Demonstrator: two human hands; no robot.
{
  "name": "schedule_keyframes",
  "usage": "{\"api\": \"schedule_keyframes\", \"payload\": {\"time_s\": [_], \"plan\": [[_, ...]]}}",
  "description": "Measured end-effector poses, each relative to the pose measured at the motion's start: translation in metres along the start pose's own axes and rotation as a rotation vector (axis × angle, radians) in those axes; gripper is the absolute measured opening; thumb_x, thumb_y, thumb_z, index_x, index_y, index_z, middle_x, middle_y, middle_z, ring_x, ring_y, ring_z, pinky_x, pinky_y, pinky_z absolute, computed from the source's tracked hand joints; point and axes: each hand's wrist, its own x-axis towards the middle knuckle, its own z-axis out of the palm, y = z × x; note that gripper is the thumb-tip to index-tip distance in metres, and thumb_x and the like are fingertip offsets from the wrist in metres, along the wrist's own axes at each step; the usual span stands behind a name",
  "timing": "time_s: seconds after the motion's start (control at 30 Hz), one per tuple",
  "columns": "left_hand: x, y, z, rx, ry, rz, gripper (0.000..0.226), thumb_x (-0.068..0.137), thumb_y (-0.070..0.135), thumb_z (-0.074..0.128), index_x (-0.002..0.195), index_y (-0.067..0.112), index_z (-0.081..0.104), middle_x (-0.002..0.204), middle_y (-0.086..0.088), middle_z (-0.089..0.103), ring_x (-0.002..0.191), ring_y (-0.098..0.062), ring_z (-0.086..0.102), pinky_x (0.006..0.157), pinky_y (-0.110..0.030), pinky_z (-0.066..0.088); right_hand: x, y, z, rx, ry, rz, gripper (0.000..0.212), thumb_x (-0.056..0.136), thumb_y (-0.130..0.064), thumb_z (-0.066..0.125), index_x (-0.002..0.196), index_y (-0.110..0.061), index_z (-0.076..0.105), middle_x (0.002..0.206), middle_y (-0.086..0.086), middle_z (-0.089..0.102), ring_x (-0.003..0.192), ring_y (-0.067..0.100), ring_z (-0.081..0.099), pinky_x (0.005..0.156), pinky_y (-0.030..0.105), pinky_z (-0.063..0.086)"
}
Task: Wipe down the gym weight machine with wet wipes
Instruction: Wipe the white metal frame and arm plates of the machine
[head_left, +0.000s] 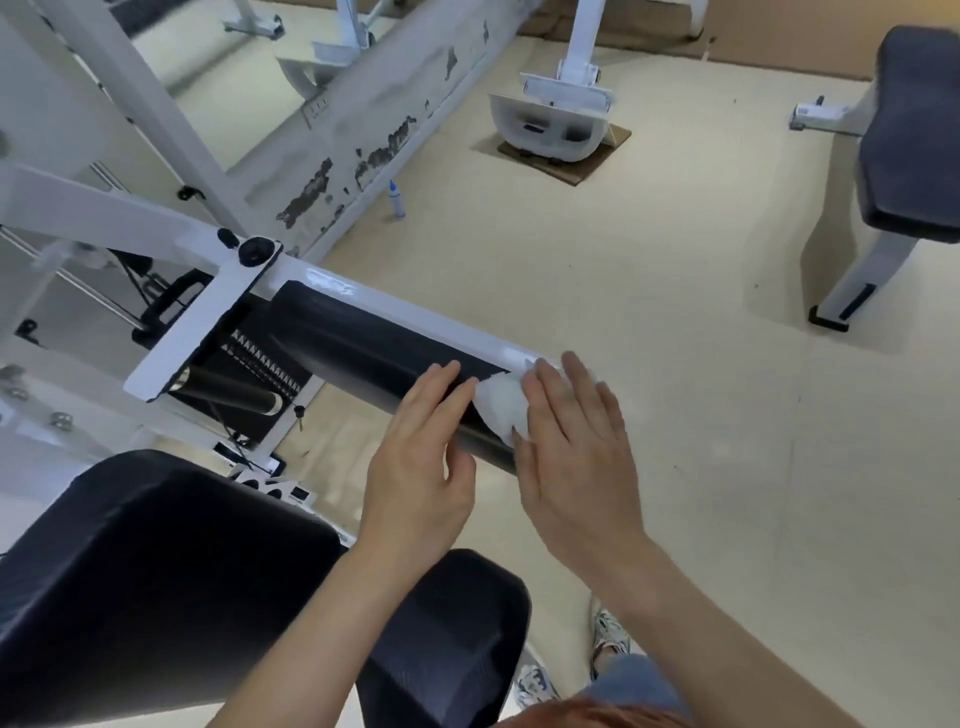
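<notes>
Both hands (498, 457) flanking wet wipe (500, 406)

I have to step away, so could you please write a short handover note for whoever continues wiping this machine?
Left hand: open, fingers resting on the black roller pad, steadying it.
Right hand: flat and open, pressing the white wet wipe onto the pad's near end.
Done: cannot tell from this view which parts have been wiped.
Left: the rest of the pad, the white frame, the black seat cushion.
</notes>
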Motion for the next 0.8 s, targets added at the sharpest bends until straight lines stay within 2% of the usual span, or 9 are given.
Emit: {"api": "schedule_keyframes", "payload": {"time_s": [0.07, 0.13, 0.3, 0.4, 0.47, 0.53, 0.67, 0.73, 0.8], "plan": [[0.0, 0.001, -0.001, -0.002, -0.002, -0.022, 0.064, 0.079, 0.0, 0.047, 0.142, 0.014, 0.047, 0.15, 0.008, 0.037, 0.144, -0.007, 0.026, 0.111, -0.006, 0.015, 0.03, -0.014, 0.001, -0.107, -0.127, -0.071, 0.049, 0.096, -0.024, 0.036, 0.136, -0.002, 0.053, 0.139, 0.013, 0.056, 0.131, 0.029, 0.05, 0.107, 0.046, 0.039], [0.0, -0.001, -0.003, 0.0, 0.002, -0.06, 0.072, 0.078, -0.006, 0.05, 0.146, 0.016, 0.039, 0.151, 0.011, 0.032, 0.145, -0.005, 0.021, 0.111, -0.005, 0.012, 0.038, -0.022, 0.0, -0.158, -0.204, -0.187, 0.053, 0.091, -0.019, 0.032, 0.138, -0.003, 0.052, 0.141, 0.013, 0.054, 0.129, 0.028, 0.053, 0.102, 0.042, 0.045], [-0.013, -0.008, -0.009, 0.057, -0.067, -0.097, 0.064, 0.088, 0.0, 0.052, 0.147, 0.021, 0.038, 0.159, 0.007, 0.02, 0.145, -0.009, 0.022, 0.107, 0.0, 0.009, 0.005, 0.015, -0.03, -0.184, -0.221, -0.416, 0.054, 0.098, -0.003, 0.016, 0.14, -0.002, 0.049, 0.147, 0.014, 0.046, 0.135, 0.028, 0.046, 0.111, 0.04, 0.031], [-0.027, -0.007, -0.012, 0.003, -0.053, -0.208, 0.056, 0.095, 0.01, 0.048, 0.147, 0.029, 0.038, 0.159, 0.011, 0.02, 0.141, -0.004, 0.023, 0.099, 0.004, 0.007, 0.028, 0.009, -0.02, -0.187, -0.29, -0.421, 0.053, 0.094, -0.013, 0.028, 0.141, 0.0, 0.047, 0.147, 0.016, 0.047, 0.133, 0.029, 0.048, 0.11, 0.039, 0.037], [-0.039, -0.006, -0.016, -0.026, -0.045, -0.287, 0.055, 0.097, 0.013, 0.047, 0.147, 0.034, 0.037, 0.158, 0.014, 0.019, 0.142, -0.002, 0.021, 0.098, 0.004, 0.005, 0.058, -0.011, 0.002, -0.223, -0.391, -0.413, 0.058, 0.096, -0.024, 0.021, 0.145, 0.002, 0.038, 0.15, 0.019, 0.041, 0.136, 0.031, 0.045, 0.106, 0.042, 0.044], [-0.048, -0.005, -0.024, -0.027, -0.031, -0.329, 0.053, 0.097, 0.014, 0.046, 0.145, 0.035, 0.038, 0.158, 0.015, 0.02, 0.142, -0.002, 0.021, 0.102, -0.001, 0.009, 0.084, -0.037, 0.026, -0.214, -0.416, -0.408, 0.063, 0.099, -0.032, 0.013, 0.15, 0.004, 0.024, 0.155, 0.022, 0.03, 0.142, 0.034, 0.035, 0.108, 0.045, 0.041], [-0.06, -0.006, -0.04, -0.025, -0.01, -0.38, 0.048, 0.096, 0.014, 0.047, 0.14, 0.032, 0.046, 0.157, 0.012, 0.025, 0.142, -0.006, 0.024, 0.11, -0.013, 0.018, 0.111, -0.087, 0.055, -0.27, -0.353, -0.411, 0.059, 0.103, -0.025, 0.025, 0.152, 0.004, 0.011, 0.159, 0.022, 0.018, 0.146, 0.035, 0.024, 0.113, 0.042, 0.03], [-0.066, -0.005, -0.051, -0.014, -0.007, -0.39, 0.046, 0.096, 0.014, 0.047, 0.138, 0.032, 0.048, 0.156, 0.013, 0.026, 0.142, -0.005, 0.023, 0.107, -0.007, 0.014, 0.117, -0.102, 0.058, -0.27, -0.358, -0.443, 0.058, 0.102, -0.016, 0.031, 0.153, 0.003, 0.01, 0.16, 0.022, 0.015, 0.147, 0.034, 0.019, 0.115, 0.042, 0.025], [-0.071, -0.004, -0.062, -0.009, 0.003, -0.409, 0.045, 0.096, 0.014, 0.046, 0.136, 0.032, 0.05, 0.154, 0.014, 0.028, 0.141, -0.004, 0.026, 0.101, 0.001, 0.009, 0.115, -0.1, 0.057, -0.26, -0.348, -0.5, 0.057, 0.099, -0.011, 0.038, 0.151, 0.004, 0.019, 0.158, 0.022, 0.022, 0.146, 0.036, 0.024, 0.115, 0.043, 0.027]]}}
